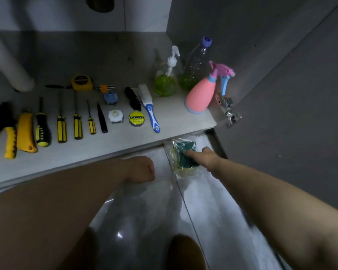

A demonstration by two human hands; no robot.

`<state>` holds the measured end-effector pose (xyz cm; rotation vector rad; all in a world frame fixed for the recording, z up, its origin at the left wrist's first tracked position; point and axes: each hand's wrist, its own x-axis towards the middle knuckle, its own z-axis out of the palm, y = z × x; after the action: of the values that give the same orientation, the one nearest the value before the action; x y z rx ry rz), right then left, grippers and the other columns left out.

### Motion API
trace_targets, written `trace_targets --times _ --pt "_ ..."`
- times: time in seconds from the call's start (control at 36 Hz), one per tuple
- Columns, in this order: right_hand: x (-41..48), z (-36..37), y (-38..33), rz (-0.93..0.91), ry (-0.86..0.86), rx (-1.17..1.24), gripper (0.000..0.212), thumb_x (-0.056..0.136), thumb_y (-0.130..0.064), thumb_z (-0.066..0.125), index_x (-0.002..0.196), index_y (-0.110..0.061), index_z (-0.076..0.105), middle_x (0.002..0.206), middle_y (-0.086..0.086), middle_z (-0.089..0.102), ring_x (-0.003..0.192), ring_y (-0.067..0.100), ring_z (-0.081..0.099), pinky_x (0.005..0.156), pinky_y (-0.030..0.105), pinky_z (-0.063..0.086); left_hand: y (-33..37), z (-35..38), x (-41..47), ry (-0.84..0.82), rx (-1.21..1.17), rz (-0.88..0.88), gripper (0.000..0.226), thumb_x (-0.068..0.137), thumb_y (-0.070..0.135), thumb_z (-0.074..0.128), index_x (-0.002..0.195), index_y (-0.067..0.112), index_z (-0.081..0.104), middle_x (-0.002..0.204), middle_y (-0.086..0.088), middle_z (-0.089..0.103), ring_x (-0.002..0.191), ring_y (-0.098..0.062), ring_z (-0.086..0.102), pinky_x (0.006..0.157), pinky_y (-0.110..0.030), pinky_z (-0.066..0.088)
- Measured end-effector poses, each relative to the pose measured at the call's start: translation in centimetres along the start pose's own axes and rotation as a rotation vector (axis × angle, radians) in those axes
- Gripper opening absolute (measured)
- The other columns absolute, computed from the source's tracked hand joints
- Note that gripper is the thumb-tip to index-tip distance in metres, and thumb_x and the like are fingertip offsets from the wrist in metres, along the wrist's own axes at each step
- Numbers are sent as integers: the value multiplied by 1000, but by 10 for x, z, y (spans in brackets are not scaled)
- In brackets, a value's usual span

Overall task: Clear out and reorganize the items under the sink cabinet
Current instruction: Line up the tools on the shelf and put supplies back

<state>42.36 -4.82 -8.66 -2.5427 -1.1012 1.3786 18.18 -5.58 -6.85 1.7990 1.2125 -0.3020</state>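
A clear plastic pack of green and yellow sponges (180,158) lies on the floor just below the cabinet's front right corner. My right hand (203,155) rests on it, fingers closing on its green top. My left hand (140,168) is a closed fist hanging above the tiled floor, holding nothing I can see. On the cabinet floor (109,145) tools lie in a row: yellow pliers (2,133), a yellow utility knife (25,131), several screwdrivers (61,123), a tape roll (136,118) and a blue-handled brush (149,108).
A pink spray bottle (202,92), a pump bottle of green liquid (165,80) and a clear bottle with a purple cap (196,63) stand at the cabinet's right. A tape measure (81,82) lies behind the tools. A white drain pipe (10,63) descends at left. The open door (281,94) with its hinge (229,110) is on the right.
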Motion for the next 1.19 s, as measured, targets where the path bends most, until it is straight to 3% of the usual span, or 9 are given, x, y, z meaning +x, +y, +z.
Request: trace_targets --times 0.11,0.33,0.44,0.64,0.81,0.89,0.97,1.08,1.19 --pt "10 16 5 3 -108 227 49 85 -48 74 111 -10 59 106 6 65 84 15 59 63 31 44 -4 -4 0 7 -29 -28 27 99 22 62 119 7 71 129 -7 65 117 -22 61 100 -30 48" --pt "4 62 19 0 -13 389 35 77 -22 83 104 -4 69 93 10 72 87 24 71 87 38 60 -6 -7 0 17 -55 -49 23 96 19 65 115 7 72 121 -6 69 104 -17 63 87 -25 50" --pt "-21 47 20 52 -153 458 32 75 -16 81 102 -3 70 91 15 75 82 27 73 76 39 63 5 -19 -12 -54 -35 -86 23 98 23 62 116 12 72 116 -1 70 87 -9 60 73 -21 48" --pt "-101 -37 -11 -115 -366 539 30 68 -17 75 98 -12 72 86 10 71 80 26 67 84 45 56 53 -80 -82 -243 -105 -264 44 94 45 67 121 10 64 116 -8 67 102 -23 68 92 -45 59" --pt "-206 -99 -37 -381 -510 714 38 85 -18 73 123 -16 67 121 13 72 106 25 71 86 40 61 117 -114 -173 -77 -584 18 57 85 63 69 128 25 66 126 1 70 119 -21 65 108 -43 49" --pt "-260 -116 -45 -532 -559 797 35 90 -20 69 125 -16 68 124 13 71 107 25 71 78 37 60 148 -108 -215 110 -940 246 52 89 47 74 132 23 61 122 -3 74 113 -22 70 95 -38 55" --pt "-305 -122 -48 -704 -561 838 47 90 -26 73 134 -16 62 129 15 68 118 33 66 98 50 55 170 -97 -245 333 -1165 302 66 80 43 84 132 20 50 114 -9 76 106 -29 73 89 -49 60" --pt "-348 -118 -49 -826 -268 864 86 67 -50 89 135 -27 42 118 1 73 109 25 71 94 58 55 192 -85 -276 503 -1268 349 56 83 36 81 127 23 48 109 -12 76 98 -37 74 83 -61 59" --pt "-364 -111 -45 -894 -117 989 81 60 -52 93 125 -27 52 113 2 74 102 24 74 85 50 60 197 -74 -291 657 -1237 412 53 84 37 78 126 33 46 116 -10 71 94 -30 76 66 -42 60"
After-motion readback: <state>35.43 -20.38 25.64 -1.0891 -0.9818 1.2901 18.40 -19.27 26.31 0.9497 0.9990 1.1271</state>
